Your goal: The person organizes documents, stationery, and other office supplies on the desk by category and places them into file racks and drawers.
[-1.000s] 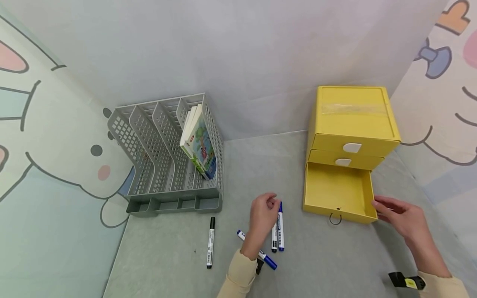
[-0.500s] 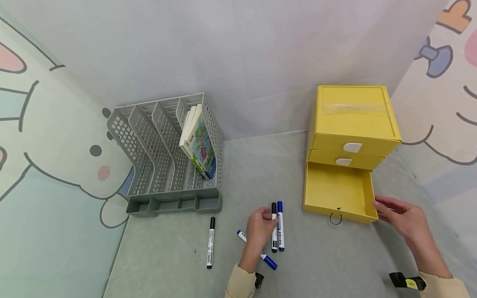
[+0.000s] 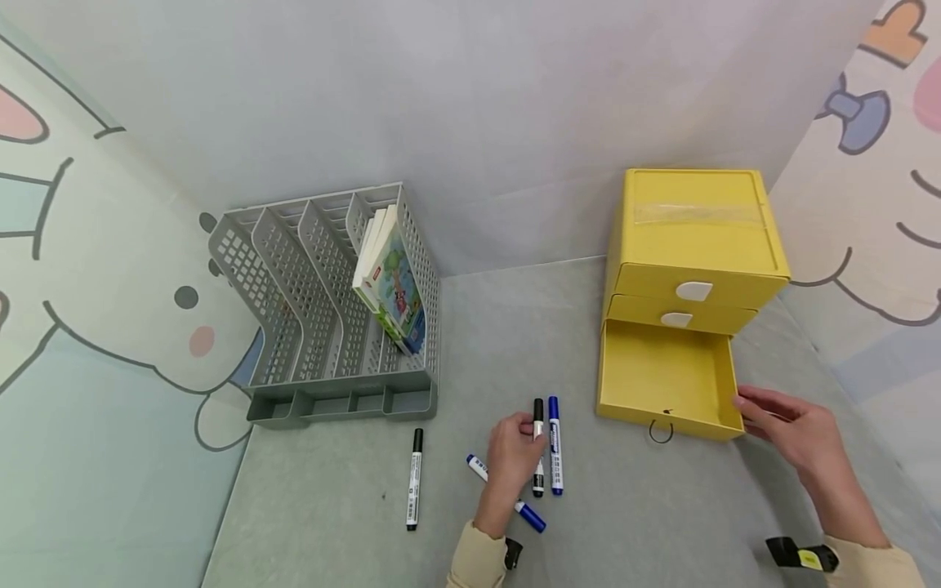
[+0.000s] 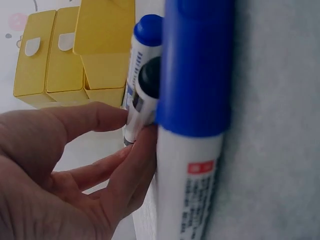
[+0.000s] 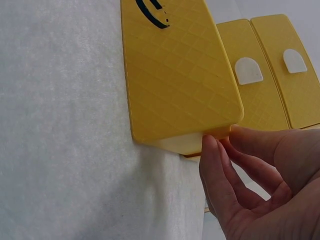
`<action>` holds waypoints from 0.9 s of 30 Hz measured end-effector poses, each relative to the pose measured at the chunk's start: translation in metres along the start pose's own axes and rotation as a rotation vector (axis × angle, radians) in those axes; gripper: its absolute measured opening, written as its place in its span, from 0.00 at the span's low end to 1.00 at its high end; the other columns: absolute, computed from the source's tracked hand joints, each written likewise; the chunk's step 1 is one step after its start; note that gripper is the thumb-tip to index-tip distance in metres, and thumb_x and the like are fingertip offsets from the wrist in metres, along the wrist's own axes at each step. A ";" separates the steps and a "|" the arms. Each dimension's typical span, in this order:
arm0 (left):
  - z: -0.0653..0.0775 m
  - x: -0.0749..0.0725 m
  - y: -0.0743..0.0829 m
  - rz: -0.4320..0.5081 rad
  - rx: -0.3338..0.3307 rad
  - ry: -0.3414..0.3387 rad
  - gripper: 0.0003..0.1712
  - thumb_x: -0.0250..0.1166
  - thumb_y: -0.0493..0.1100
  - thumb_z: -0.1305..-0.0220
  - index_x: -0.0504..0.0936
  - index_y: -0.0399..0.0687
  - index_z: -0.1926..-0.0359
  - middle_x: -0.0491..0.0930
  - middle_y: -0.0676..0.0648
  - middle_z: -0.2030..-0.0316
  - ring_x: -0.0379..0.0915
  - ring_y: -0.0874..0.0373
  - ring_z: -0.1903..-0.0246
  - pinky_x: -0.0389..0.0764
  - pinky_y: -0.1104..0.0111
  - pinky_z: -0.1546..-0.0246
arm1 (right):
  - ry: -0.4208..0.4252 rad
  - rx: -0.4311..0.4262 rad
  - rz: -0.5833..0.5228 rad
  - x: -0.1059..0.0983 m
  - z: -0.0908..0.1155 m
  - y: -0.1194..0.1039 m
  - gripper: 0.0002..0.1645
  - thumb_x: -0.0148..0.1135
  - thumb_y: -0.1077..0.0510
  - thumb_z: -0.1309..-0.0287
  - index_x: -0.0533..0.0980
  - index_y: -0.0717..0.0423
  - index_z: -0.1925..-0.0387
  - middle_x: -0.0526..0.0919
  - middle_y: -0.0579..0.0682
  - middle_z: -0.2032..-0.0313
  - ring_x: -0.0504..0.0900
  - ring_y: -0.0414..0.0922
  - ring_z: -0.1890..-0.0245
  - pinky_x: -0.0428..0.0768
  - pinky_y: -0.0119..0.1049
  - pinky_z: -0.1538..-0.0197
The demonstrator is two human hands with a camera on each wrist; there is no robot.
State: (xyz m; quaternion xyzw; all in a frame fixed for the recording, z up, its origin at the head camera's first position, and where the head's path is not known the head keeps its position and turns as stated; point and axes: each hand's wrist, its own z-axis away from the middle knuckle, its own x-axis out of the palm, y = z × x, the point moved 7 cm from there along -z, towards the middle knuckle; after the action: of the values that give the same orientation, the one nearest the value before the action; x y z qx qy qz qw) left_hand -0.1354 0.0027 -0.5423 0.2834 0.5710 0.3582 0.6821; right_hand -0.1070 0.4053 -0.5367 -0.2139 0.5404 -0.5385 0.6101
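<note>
In the head view my left hand (image 3: 513, 453) pinches a black-capped whiteboard marker (image 3: 538, 410) lying on the grey table; the left wrist view shows thumb and fingers on both sides of its barrel. A blue-capped marker (image 3: 555, 449) lies just right of it, roughly parallel. Another blue-capped marker (image 3: 531, 518) lies slantwise, partly hidden under my left hand and wrist. My right hand (image 3: 797, 429) holds the right side wall of the pulled-out bottom drawer (image 3: 672, 367) near its front corner, thumb at the upper edge. No contents show inside that drawer.
The yellow drawer cabinet (image 3: 698, 220) stands at the back right, its two upper drawers closed. At the left is a grey file rack (image 3: 316, 286) with several books (image 3: 397, 282) in its right slot. Another black-capped marker (image 3: 415, 482) lies in front of the rack.
My left hand has come slightly toward me, to the barrel of the black-capped marker, and now pinches it. That marker has shifted a little left, away from the blue one. My right hand stays put.
</note>
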 end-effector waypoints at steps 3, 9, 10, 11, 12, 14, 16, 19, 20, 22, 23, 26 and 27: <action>-0.003 -0.003 0.001 0.033 0.012 -0.004 0.16 0.73 0.33 0.44 0.86 0.35 0.54 0.83 0.50 0.69 0.77 0.65 0.71 0.80 0.70 0.69 | 0.002 -0.002 0.003 0.000 0.000 0.000 0.39 0.69 0.42 0.35 0.76 0.71 0.39 0.80 0.21 0.68 0.86 0.31 0.70 0.87 0.35 0.65; -0.007 -0.008 0.009 0.096 0.017 -0.039 0.18 0.74 0.34 0.43 0.86 0.35 0.50 0.84 0.53 0.70 0.80 0.65 0.71 0.82 0.70 0.70 | 0.007 -0.007 0.013 0.000 0.000 -0.001 0.41 0.69 0.42 0.35 0.74 0.73 0.37 0.79 0.21 0.68 0.86 0.31 0.70 0.87 0.35 0.65; -0.008 -0.009 0.012 0.105 0.021 -0.044 0.19 0.74 0.35 0.43 0.86 0.36 0.49 0.84 0.53 0.70 0.80 0.65 0.71 0.81 0.70 0.70 | 0.008 -0.006 0.013 0.000 0.000 0.000 0.41 0.69 0.42 0.35 0.74 0.73 0.37 0.79 0.21 0.68 0.86 0.31 0.70 0.87 0.35 0.65; -0.008 -0.009 0.015 0.115 0.019 -0.048 0.18 0.74 0.35 0.42 0.86 0.37 0.49 0.84 0.53 0.70 0.80 0.65 0.70 0.81 0.70 0.70 | 0.008 -0.005 0.011 0.000 0.000 0.000 0.41 0.69 0.42 0.35 0.74 0.73 0.37 0.79 0.20 0.68 0.86 0.31 0.70 0.87 0.35 0.65; -0.009 -0.009 0.017 0.127 0.021 -0.053 0.18 0.74 0.36 0.42 0.86 0.37 0.49 0.84 0.54 0.70 0.80 0.65 0.70 0.81 0.70 0.71 | 0.008 -0.003 0.011 0.000 0.000 0.000 0.41 0.69 0.42 0.35 0.74 0.73 0.37 0.79 0.20 0.68 0.86 0.31 0.70 0.87 0.35 0.65; -0.012 -0.010 0.026 0.160 0.040 -0.056 0.18 0.74 0.36 0.42 0.87 0.38 0.50 0.85 0.53 0.70 0.81 0.65 0.70 0.81 0.71 0.71 | 0.007 -0.001 0.011 0.001 0.000 0.000 0.41 0.69 0.42 0.35 0.75 0.73 0.37 0.78 0.20 0.67 0.86 0.31 0.70 0.87 0.35 0.65; -0.015 -0.010 0.034 0.194 0.061 -0.068 0.17 0.74 0.35 0.42 0.87 0.38 0.50 0.86 0.52 0.70 0.81 0.65 0.70 0.81 0.71 0.71 | 0.007 -0.003 0.010 0.001 0.000 0.000 0.41 0.69 0.42 0.35 0.74 0.73 0.38 0.78 0.20 0.68 0.86 0.31 0.70 0.87 0.35 0.65; -0.020 -0.006 0.049 0.267 0.088 -0.106 0.16 0.73 0.35 0.41 0.86 0.36 0.51 0.87 0.49 0.68 0.83 0.63 0.69 0.82 0.71 0.70 | 0.006 -0.010 0.006 0.000 0.000 0.000 0.40 0.69 0.42 0.35 0.75 0.73 0.38 0.79 0.20 0.68 0.86 0.31 0.70 0.87 0.35 0.65; -0.021 -0.005 0.054 0.291 0.087 -0.126 0.16 0.73 0.35 0.40 0.86 0.36 0.50 0.87 0.49 0.68 0.83 0.63 0.69 0.83 0.71 0.70 | 0.006 -0.010 0.003 0.000 0.000 0.000 0.39 0.69 0.43 0.35 0.76 0.73 0.39 0.79 0.20 0.68 0.86 0.31 0.70 0.87 0.35 0.65; -0.022 0.000 0.062 0.340 0.076 -0.169 0.17 0.73 0.34 0.39 0.85 0.36 0.49 0.86 0.48 0.66 0.84 0.62 0.68 0.85 0.68 0.69 | 0.002 -0.010 -0.004 0.000 -0.001 0.001 0.38 0.70 0.43 0.35 0.77 0.71 0.40 0.79 0.21 0.68 0.86 0.31 0.70 0.87 0.35 0.65; -0.023 0.002 0.067 0.360 0.075 -0.189 0.18 0.73 0.34 0.39 0.85 0.35 0.48 0.86 0.47 0.66 0.84 0.61 0.68 0.86 0.67 0.68 | 0.001 -0.008 -0.006 0.000 -0.001 0.001 0.38 0.70 0.43 0.36 0.77 0.71 0.40 0.79 0.21 0.68 0.86 0.32 0.70 0.87 0.36 0.65; -0.026 0.011 0.080 0.397 0.058 -0.240 0.18 0.73 0.33 0.38 0.85 0.35 0.47 0.86 0.47 0.64 0.84 0.60 0.68 0.88 0.62 0.67 | -0.001 -0.006 0.003 0.000 -0.001 0.001 0.39 0.70 0.42 0.36 0.77 0.71 0.39 0.79 0.21 0.67 0.86 0.32 0.70 0.87 0.35 0.65; -0.027 0.014 0.084 0.402 0.055 -0.252 0.18 0.73 0.33 0.38 0.85 0.35 0.47 0.86 0.47 0.65 0.84 0.59 0.68 0.88 0.61 0.67 | -0.003 -0.005 0.006 0.000 -0.001 0.001 0.40 0.69 0.42 0.36 0.76 0.71 0.39 0.79 0.21 0.67 0.86 0.32 0.70 0.87 0.35 0.65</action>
State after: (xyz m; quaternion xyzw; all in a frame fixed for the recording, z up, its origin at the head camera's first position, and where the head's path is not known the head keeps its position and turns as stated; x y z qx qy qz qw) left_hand -0.1749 0.0622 -0.4886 0.4524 0.4231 0.4331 0.6548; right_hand -0.1077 0.4058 -0.5377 -0.2146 0.5417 -0.5349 0.6119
